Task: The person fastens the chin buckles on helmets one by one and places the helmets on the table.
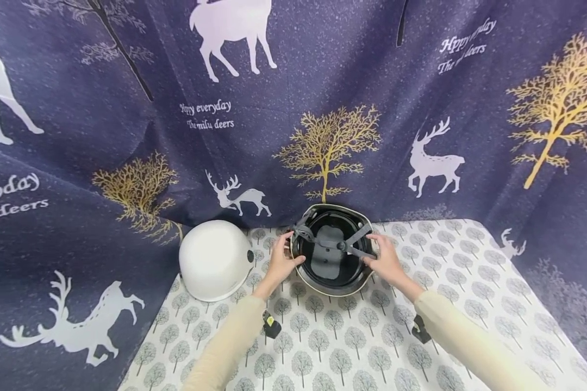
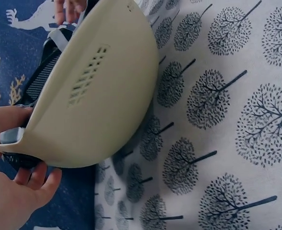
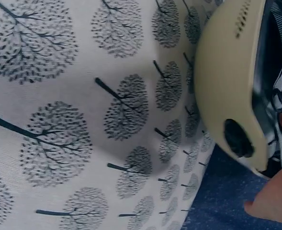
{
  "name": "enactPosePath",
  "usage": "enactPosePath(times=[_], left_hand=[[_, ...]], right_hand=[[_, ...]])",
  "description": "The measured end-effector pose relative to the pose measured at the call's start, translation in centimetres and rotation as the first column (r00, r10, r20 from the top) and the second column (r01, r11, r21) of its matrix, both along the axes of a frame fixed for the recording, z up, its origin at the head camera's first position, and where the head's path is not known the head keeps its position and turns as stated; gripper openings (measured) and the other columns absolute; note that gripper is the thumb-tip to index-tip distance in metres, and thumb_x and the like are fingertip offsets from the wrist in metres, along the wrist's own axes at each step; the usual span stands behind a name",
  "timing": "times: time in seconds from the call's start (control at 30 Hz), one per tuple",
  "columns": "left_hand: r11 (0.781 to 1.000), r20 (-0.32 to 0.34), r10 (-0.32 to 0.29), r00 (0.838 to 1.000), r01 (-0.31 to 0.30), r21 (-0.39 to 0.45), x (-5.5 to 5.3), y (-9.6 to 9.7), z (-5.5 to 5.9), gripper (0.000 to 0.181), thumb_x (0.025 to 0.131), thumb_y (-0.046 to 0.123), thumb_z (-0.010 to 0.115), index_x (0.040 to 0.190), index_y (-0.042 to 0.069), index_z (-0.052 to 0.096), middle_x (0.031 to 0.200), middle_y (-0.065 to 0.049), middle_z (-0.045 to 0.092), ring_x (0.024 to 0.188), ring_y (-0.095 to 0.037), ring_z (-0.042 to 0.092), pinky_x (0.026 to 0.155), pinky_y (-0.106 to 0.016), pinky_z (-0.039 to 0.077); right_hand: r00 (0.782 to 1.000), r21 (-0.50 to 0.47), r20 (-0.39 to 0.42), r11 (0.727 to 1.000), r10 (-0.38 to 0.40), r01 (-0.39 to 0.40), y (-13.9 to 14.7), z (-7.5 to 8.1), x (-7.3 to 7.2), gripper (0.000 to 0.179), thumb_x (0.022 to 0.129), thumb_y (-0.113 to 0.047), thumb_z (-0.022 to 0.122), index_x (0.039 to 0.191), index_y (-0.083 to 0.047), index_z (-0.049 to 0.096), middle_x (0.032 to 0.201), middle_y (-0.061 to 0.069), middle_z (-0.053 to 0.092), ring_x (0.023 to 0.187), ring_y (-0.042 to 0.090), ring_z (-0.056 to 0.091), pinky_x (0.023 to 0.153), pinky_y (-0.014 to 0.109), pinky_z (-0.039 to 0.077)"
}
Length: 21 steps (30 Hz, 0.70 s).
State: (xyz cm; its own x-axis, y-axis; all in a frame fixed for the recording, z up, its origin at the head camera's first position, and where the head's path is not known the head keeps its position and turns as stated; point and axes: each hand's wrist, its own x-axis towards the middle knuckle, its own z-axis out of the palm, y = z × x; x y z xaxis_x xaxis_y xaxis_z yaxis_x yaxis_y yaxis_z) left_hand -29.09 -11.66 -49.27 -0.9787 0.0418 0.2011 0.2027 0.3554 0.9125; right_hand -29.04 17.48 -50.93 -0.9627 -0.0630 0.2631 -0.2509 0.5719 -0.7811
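A cream helmet [image 2: 107, 91] sits upside down at the back of the table, its black inside [image 1: 325, 266] facing up. Grey straps [image 1: 330, 244] cross over the opening. My left hand [image 1: 281, 262] grips the left rim, thumb over the edge and fingertips against the outer shell beside a black side piece [image 2: 18, 160]. On the opposite side my right hand [image 1: 385, 262] holds the right rim where the strap ends run, its fingers partly hidden behind the shell in the right wrist view. A second, white helmet [image 1: 215, 260] stands dome up left of my left hand.
A tree-patterned cloth [image 1: 342, 336] covers the table. Right behind the helmets hangs a dark blue curtain [image 1: 293, 98] printed with deer and trees, and it also drapes along both sides. Dark wrist devices [image 1: 271, 326] sit below each forearm.
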Motion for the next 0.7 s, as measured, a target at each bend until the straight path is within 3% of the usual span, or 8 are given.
enactPosePath(times=[0.27,0.53,0.7], left_hand=[[0.998,0.006,-0.026,1.000,0.026,-0.050,0.5,0.6,0.1,0.071,0.080,0.001,0.076,0.143,0.011,0.044,0.118,-0.019,0.044,0.094,-0.020,0.048,0.074,-0.024,0.049],[0.996,0.002,-0.027,1.000,0.027,-0.088,0.7,1.1,0.8,0.073,0.082,0.003,0.075,0.145,0.015,0.042,0.126,-0.021,0.042,0.097,-0.025,0.053,0.077,-0.029,0.053],[0.995,-0.022,-0.040,0.999,0.038,-0.095,1.0,1.6,1.0,0.074,0.081,0.003,0.075,0.146,0.015,0.041,0.127,-0.023,0.042,0.095,-0.026,0.055,0.075,-0.026,0.053]], right_hand=[[0.987,0.035,-0.159,0.999,-0.011,0.017,-1.3,1.5,0.2,0.049,0.080,-0.008,0.070,0.125,0.003,0.056,0.137,0.028,0.046,0.129,0.049,0.039,0.107,0.066,0.028],[0.991,-0.018,-0.128,0.999,0.048,-0.051,-3.7,3.4,-0.1,0.048,0.083,-0.010,0.073,0.127,0.000,0.056,0.132,0.025,0.052,0.125,0.043,0.047,0.106,0.059,0.037],[0.992,-0.051,-0.098,0.995,0.078,-0.084,-5.2,4.1,-0.4,0.049,0.085,-0.010,0.073,0.129,0.000,0.055,0.133,0.023,0.054,0.127,0.040,0.048,0.111,0.056,0.034]])
